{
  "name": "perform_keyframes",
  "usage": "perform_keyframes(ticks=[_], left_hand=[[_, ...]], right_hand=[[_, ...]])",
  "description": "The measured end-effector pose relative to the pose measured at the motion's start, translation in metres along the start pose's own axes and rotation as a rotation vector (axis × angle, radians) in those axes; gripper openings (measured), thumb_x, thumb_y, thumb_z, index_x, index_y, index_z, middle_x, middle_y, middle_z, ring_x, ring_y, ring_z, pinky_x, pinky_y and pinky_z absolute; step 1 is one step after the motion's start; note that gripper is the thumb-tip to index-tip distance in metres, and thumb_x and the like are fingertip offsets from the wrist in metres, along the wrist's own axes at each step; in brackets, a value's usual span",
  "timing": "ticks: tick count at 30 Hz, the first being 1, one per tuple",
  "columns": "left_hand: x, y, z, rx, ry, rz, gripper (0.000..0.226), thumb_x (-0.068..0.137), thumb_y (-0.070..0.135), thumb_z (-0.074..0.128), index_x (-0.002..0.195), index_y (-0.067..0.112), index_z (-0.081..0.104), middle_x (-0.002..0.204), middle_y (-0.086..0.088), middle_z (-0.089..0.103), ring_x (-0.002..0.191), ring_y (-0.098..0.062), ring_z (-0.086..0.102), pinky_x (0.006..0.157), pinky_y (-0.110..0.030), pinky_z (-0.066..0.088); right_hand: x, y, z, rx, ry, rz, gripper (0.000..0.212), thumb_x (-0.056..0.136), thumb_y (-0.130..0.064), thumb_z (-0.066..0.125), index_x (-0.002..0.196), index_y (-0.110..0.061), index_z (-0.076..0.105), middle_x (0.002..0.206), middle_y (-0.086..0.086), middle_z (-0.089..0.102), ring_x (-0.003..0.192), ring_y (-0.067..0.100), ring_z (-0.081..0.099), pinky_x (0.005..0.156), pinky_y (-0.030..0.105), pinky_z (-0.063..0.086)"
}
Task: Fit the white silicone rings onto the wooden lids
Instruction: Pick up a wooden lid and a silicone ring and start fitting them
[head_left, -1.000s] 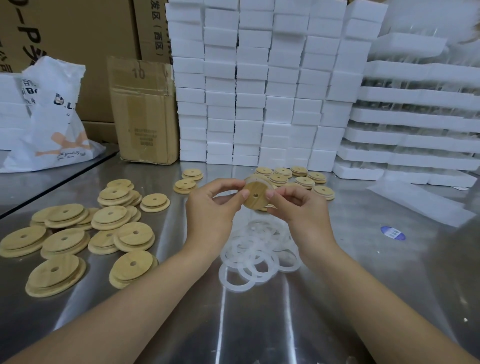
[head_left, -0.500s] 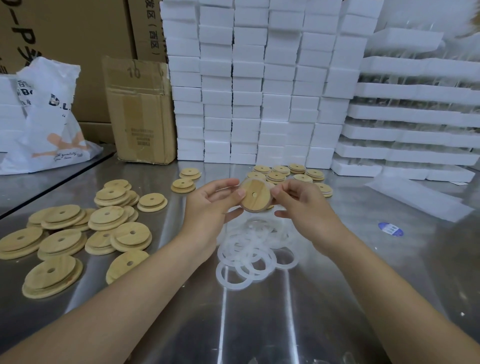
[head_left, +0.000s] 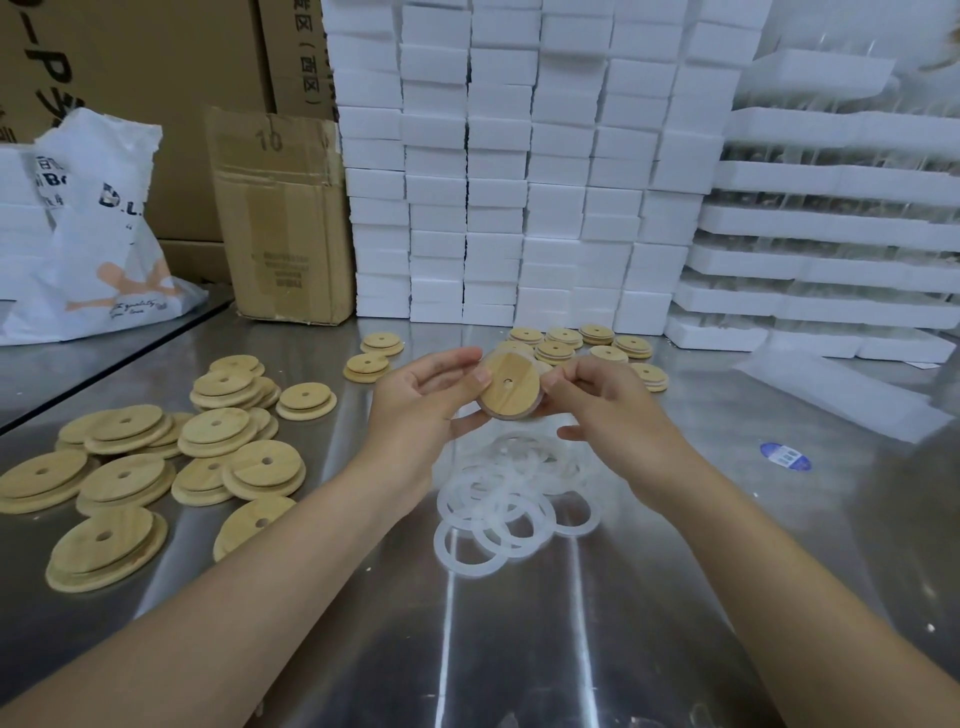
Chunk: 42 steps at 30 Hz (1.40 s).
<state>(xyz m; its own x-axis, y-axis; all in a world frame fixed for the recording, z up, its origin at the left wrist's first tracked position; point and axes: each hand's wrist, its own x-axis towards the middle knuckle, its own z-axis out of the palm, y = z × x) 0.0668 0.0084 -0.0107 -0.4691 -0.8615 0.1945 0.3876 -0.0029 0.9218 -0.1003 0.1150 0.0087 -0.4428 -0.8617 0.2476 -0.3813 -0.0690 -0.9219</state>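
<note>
Since a second ago the wooden lid (head_left: 509, 384) has tipped from facing the camera to a slant, its flat face with the small hole turned up and toward the near side; both hands keep hold of it above the steel table (head_left: 519, 649).

Stacked white foam blocks (head_left: 519, 156) fill the far side, with foam trays (head_left: 831, 223) to their right. A cardboard box (head_left: 280, 218) stands left of the blocks, and a white plastic bag (head_left: 98, 228) lies further left. Loose lids in low stacks (head_left: 135, 483) cover the near left of the table, and a smaller group of lids (head_left: 576, 343) sits far, just behind the hands. A heap of white rings (head_left: 498, 499) lies on the table below the hands.

The left hand (head_left: 415, 400) grips the lid's left edge, thumb on top and fingers curled under. The right hand (head_left: 608, 410) pinches the right edge. A thin pale strip shows along the lid's lower rim; whether it is a fitted ring cannot be told. A small blue sticker (head_left: 784, 456) lies on the right
</note>
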Motion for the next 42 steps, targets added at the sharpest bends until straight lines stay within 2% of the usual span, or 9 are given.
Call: perform_keyframes(ticks=[4, 8, 13, 16, 22, 28, 35, 38, 42], left_hand=[[0.0, 0.001, -0.002, 0.206, -0.054, 0.151, 0.027, 0.09, 0.004, 0.083, 0.114, 0.017, 0.078, 0.103, 0.002, 0.083, 0.098, -0.014, 0.079, 0.086, -0.032, 0.066], [-0.005, -0.002, 0.003, 0.333, -0.097, 0.282, 0.03, 0.086, 0.012, 0.089, 0.11, 0.024, 0.075, 0.102, 0.008, 0.082, 0.098, -0.009, 0.077, 0.09, -0.033, 0.064], [-0.006, -0.003, 0.002, 0.3, -0.07, 0.297, 0.032, 0.084, 0.012, 0.091, 0.108, 0.023, 0.073, 0.098, 0.003, 0.083, 0.096, -0.013, 0.078, 0.089, -0.041, 0.066], [-0.007, -0.004, 0.002, 0.318, -0.042, 0.314, 0.032, 0.083, 0.013, 0.092, 0.106, 0.024, 0.072, 0.097, 0.005, 0.082, 0.096, -0.014, 0.078, 0.088, -0.042, 0.065], [-0.006, -0.007, 0.003, 0.398, -0.05, 0.402, 0.027, 0.085, 0.015, 0.092, 0.102, 0.025, 0.074, 0.1, 0.007, 0.08, 0.098, -0.011, 0.077, 0.083, -0.021, 0.06], [-0.007, -0.012, 0.003, 0.443, -0.081, 0.367, 0.031, 0.088, 0.007, 0.087, 0.106, 0.032, 0.081, 0.103, 0.014, 0.081, 0.107, -0.009, 0.075, 0.09, -0.026, 0.063], [-0.009, -0.011, 0.005, 0.43, -0.038, 0.378, 0.027, 0.09, 0.003, 0.084, 0.102, 0.028, 0.083, 0.1, 0.014, 0.082, 0.105, -0.006, 0.075, 0.092, -0.023, 0.061], [-0.008, -0.011, 0.004, 0.435, -0.049, 0.381, 0.024, 0.09, 0.002, 0.083, 0.101, 0.023, 0.083, 0.101, 0.011, 0.082, 0.107, -0.01, 0.075, 0.093, -0.026, 0.062], [-0.008, -0.01, 0.005, 0.403, -0.074, 0.373, 0.025, 0.09, -0.003, 0.081, 0.098, 0.021, 0.083, 0.101, 0.009, 0.081, 0.107, -0.01, 0.074, 0.089, -0.022, 0.061]], right_hand=[[-0.001, -0.002, -0.004, 0.032, 0.059, -0.128, 0.004, 0.101, -0.02, 0.069, 0.099, -0.017, 0.07, 0.098, -0.005, 0.077, 0.091, 0.01, 0.075, 0.078, 0.033, 0.058], [-0.002, 0.004, 0.0, -0.153, 0.057, -0.335, 0.022, 0.094, -0.02, 0.079, 0.116, -0.025, 0.077, 0.108, -0.018, 0.075, 0.095, 0.001, 0.07, 0.076, 0.015, 0.054], [-0.003, 0.012, 0.01, -0.359, 0.182, -0.462, 0.024, 0.096, -0.029, 0.077, 0.119, -0.03, 0.08, 0.115, -0.016, 0.076, 0.109, 0.002, 0.068, 0.084, 0.03, 0.059], [-0.003, 0.014, 0.016, -0.366, 0.249, -0.462, 0.021, 0.094, -0.028, 0.079, 0.115, -0.029, 0.08, 0.11, -0.017, 0.077, 0.106, 0.002, 0.069, 0.09, 0.036, 0.059], [-0.002, 0.017, 0.018, -0.367, 0.266, -0.429, 0.018, 0.093, -0.034, 0.079, 0.11, -0.031, 0.077, 0.105, -0.018, 0.074, 0.1, 0.002, 0.068, 0.087, 0.032, 0.057], [-0.001, 0.02, 0.018, -0.303, 0.27, -0.418, 0.013, 0.091, -0.019, 0.079, 0.098, -0.028, 0.074, 0.096, -0.016, 0.072, 0.096, 0.006, 0.069, 0.084, 0.038, 0.058], [-0.001, 0.019, 0.022, -0.212, 0.258, -0.433, 0.022, 0.091, -0.02, 0.082, 0.107, -0.031, 0.071, 0.1, -0.019, 0.072, 0.099, 0.001, 0.068, 0.074, 0.012, 0.052], [-0.002, 0.021, 0.021, -0.271, 0.236, -0.468, 0.029, 0.093, -0.019, 0.08, 0.118, -0.034, 0.073, 0.107, -0.019, 0.07, 0.103, 0.002, 0.067, 0.076, 0.012, 0.052], [-0.002, 0.019, 0.02, -0.319, 0.225, -0.485, 0.026, 0.095, -0.024, 0.076, 0.114, -0.041, 0.075, 0.109, -0.02, 0.069, 0.108, 0.001, 0.063, 0.077, 0.01, 0.049]])
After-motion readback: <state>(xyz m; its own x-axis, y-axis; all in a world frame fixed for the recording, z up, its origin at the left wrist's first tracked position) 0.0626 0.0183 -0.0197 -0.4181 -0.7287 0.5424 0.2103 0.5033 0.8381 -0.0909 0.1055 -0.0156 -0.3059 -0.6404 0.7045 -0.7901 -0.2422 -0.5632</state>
